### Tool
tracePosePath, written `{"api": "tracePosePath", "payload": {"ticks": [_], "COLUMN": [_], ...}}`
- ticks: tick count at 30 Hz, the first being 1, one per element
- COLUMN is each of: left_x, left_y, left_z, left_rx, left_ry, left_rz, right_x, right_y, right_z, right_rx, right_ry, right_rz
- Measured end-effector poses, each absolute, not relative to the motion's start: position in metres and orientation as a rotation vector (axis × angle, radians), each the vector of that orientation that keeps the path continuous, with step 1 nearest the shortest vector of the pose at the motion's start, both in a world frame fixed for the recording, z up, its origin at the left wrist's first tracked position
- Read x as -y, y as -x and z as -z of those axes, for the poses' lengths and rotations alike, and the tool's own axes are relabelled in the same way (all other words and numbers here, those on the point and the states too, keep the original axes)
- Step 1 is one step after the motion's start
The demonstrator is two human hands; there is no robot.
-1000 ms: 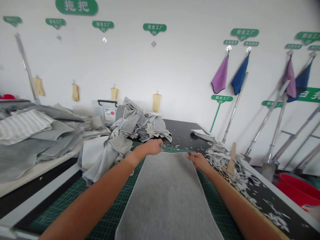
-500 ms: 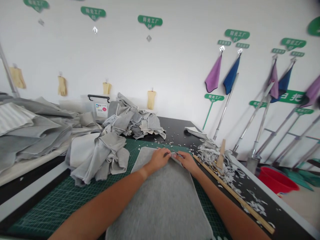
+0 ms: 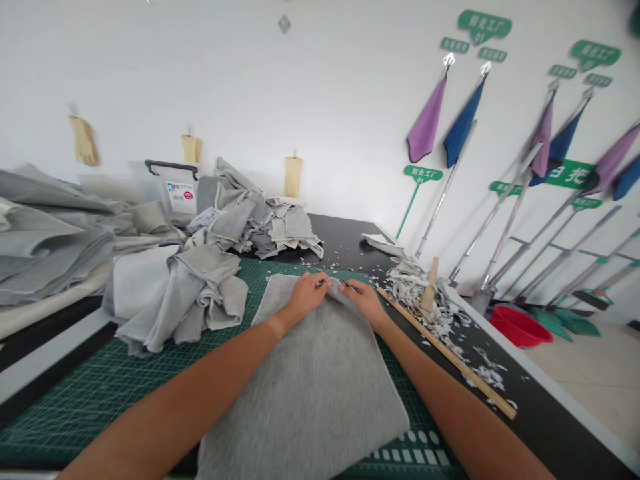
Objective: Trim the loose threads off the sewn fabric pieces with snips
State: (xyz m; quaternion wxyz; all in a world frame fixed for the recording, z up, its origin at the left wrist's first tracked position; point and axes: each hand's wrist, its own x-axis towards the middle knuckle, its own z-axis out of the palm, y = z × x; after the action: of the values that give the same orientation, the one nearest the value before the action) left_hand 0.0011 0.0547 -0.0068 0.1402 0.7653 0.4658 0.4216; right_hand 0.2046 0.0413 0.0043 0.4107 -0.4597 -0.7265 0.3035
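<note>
L hand and R hand grip far edge of gray cloth, fingers closed, w/ a small dark tool in each. Cloth lies under hands on green mat; crumpled cloths left of L hand, wood strip and gray scraps right of R hand.

Cloth bundle: on cutting mat, left. Storage box: behind bundle. Wooden strip: right. Bucket: beyond table's right edge.
</note>
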Motion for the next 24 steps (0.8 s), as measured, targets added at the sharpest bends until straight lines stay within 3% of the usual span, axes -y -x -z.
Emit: {"api": "tracePosePath", "payload": {"ticks": [12,24], "left_x": [-0.062,-0.065], "left_y": [0.000,0.001], "left_z": [0.012,0.011], "left_rx": [-0.955,-0.947], "left_ry": [-1.943,-2.029], "left_rz": [-1.201,-1.158], "right_x": [-0.038,-0.029], "right_y": [-0.201,-0.195], "right_z": [-0.005,-0.013], "right_rx": [1.857,1.949], "right_ry": [1.165,1.172], "right_rz": [-0.639,-0.601]}}
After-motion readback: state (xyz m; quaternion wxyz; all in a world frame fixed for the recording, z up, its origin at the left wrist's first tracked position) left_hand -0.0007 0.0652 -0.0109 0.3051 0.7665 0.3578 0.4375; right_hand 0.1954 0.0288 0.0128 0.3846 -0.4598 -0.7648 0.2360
